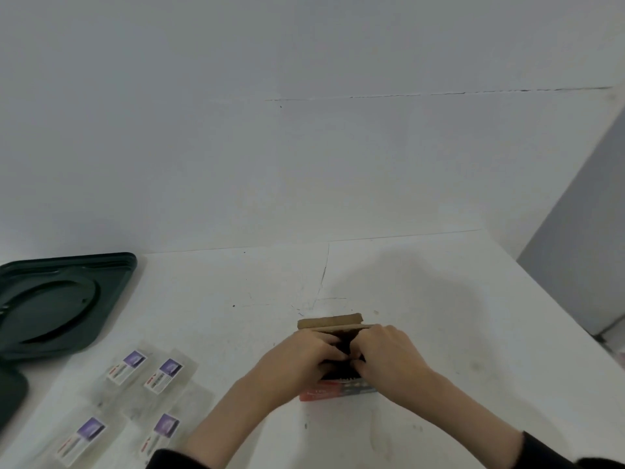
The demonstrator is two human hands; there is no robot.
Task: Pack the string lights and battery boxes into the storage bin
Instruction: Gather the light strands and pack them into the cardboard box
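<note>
Head view: the left hand [304,362] and right hand [389,357] are meeting, fingers curling onto the open top of a small cardboard box [338,391] and gripping it. They are hiding its dark contents. Its brown flap [329,322] is standing just beyond the fingers. Left of the left hand, four blurred clear packets [162,375] are lying on the white table [439,299]. Farther left, a dark green lid [61,306] is partly running out of frame.

Both bare forearms are reaching forward from the near edge of the bench [439,299], with the left hand [299,362] and right hand [392,355] meeting, their fingers [329,345] curling down and gripping the small box [338,391] between them.
</note>
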